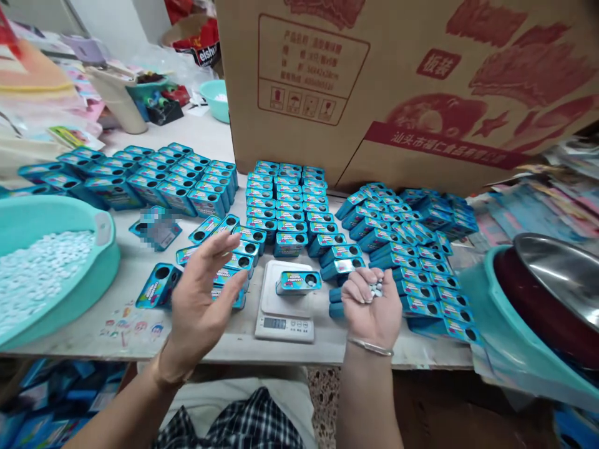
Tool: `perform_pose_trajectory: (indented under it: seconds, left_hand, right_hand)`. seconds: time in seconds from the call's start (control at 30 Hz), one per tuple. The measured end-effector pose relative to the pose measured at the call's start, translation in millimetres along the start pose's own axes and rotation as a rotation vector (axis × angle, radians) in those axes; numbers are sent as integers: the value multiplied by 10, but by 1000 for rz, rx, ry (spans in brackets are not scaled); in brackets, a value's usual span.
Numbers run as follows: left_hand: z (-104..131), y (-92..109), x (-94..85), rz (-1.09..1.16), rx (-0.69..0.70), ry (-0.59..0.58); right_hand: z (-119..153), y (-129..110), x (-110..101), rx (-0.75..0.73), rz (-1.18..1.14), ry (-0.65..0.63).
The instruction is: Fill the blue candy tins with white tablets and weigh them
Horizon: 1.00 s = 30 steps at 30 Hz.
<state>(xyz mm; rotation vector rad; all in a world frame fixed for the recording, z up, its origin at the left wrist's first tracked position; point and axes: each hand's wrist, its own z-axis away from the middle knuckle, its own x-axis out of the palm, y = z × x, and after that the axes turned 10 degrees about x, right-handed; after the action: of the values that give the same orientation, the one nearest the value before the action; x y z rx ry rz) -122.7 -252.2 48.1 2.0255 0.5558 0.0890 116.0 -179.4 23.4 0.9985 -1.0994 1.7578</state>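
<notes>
On the white digital scale stands one blue box with a round hole in its top, something pale showing in the hole. My right hand, palm up and fingers curled, holds several small pale candies to the right of the scale. My left hand is raised left of the scale, fingers apart and nothing in it, over some blue boxes that it partly hides. A blue box lies tilted just left of it. Rows of similar boxes stand behind the scale.
At the left is a teal basin of pale candies. A large cardboard box stands behind the rows. More blue boxes fill the back left. At the right, a metal bowl rests among stacked basins near flat printed sheets.
</notes>
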Motion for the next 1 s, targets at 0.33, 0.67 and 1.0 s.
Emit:
perform_pose_trajectory:
  seconds: [0.33,0.67,1.0]
  left_hand:
    - [232,-137,-245,-17,-120,35]
    - [349,-235,-148,-65,-129,-188]
    - [140,-292,525,-223,187,-527]
  right_hand:
    - [-42,87,167,-41,43,76]
    - [-122,207,310,-94,142,52]
    - [-188,474,437,-268,329,73]
